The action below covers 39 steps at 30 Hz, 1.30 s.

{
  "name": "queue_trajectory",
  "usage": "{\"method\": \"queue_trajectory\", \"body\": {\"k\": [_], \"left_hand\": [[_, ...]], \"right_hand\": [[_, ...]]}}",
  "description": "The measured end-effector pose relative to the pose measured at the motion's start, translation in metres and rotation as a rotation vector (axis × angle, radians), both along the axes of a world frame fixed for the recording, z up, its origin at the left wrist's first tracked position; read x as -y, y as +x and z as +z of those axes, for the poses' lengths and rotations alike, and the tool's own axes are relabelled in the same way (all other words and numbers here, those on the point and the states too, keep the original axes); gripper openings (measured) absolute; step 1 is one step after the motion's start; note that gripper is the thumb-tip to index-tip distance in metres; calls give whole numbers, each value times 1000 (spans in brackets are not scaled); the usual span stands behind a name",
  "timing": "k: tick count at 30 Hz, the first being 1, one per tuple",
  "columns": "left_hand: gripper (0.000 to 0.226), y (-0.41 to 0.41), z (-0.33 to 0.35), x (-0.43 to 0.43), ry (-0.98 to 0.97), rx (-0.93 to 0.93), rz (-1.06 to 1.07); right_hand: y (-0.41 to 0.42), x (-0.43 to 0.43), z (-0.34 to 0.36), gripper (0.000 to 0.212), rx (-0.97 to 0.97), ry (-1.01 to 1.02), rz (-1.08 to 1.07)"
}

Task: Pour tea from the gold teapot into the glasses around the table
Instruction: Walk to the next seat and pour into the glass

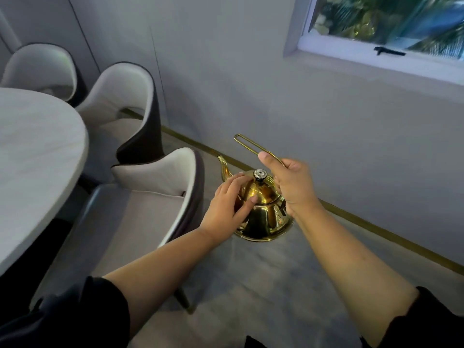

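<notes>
**Teapot carried in both hands beside the table**

We start at the right hand [291,184]. It is closed around the thin wire handle [251,146] of the gold teapot [263,214], with the thumb laid along the upper side of the wire and the fingers curled beneath it. The looped end of the handle projects up and to the left beyond the thumb.

We then note the left hand [229,204]. It lies flat against the left flank of the teapot body, fingers spread and relaxed rather than gripping (the fingertips reach the edge of the lid). The hand steadies the pot; it does not enclose any part of it.

The teapot is in the air, held between the two hands over the grey floor [263,285]. It is slightly tilted, with the lid seated and the dark knob [259,175] uppermost. The spout [224,167] points away from us and to the left.

Just left of the teapot stands the nearest chair [150,197], pale upholstery with a dark outer shell; the left forearm crosses its backrest. Two more chairs [120,101] of the same pattern follow the curve of the round white table [37,159], whose edge fills the left side of the view. We see no glasses on the visible part of the tabletop.

Behind the teapot a gold strip [376,229] runs along the foot of the grey wall [251,84]. A window [389,26] sits at upper right, with blurred foliage outside.
</notes>
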<state>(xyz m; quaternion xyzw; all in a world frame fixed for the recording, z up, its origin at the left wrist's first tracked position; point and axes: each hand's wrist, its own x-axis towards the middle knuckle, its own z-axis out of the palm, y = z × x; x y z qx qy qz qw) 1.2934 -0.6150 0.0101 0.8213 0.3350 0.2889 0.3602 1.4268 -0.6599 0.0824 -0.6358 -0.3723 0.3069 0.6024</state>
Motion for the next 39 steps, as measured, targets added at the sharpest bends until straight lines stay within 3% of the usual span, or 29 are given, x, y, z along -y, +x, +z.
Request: {"method": "queue_trajectory", "body": {"k": [10, 23, 30, 35, 39], "left_hand": [[48, 86, -21, -60, -71, -92, -61], [48, 162, -23, -252, -55, -100, 35], [49, 170, -22, -355, -96, -108, 159], [49, 166, -30, -429, 4, -163, 319], [48, 161, -39, -488, -17, -99, 466]], "right_hand": [[87, -52, -30, 53, -36, -66, -47], [167, -253, -35, 60, -92, 0, 87], [178, -373, -33, 59, -37, 15, 236], [181, -467, -40, 58, -17, 15, 395], [178, -549, -46, 58, -15, 24, 573]]}}
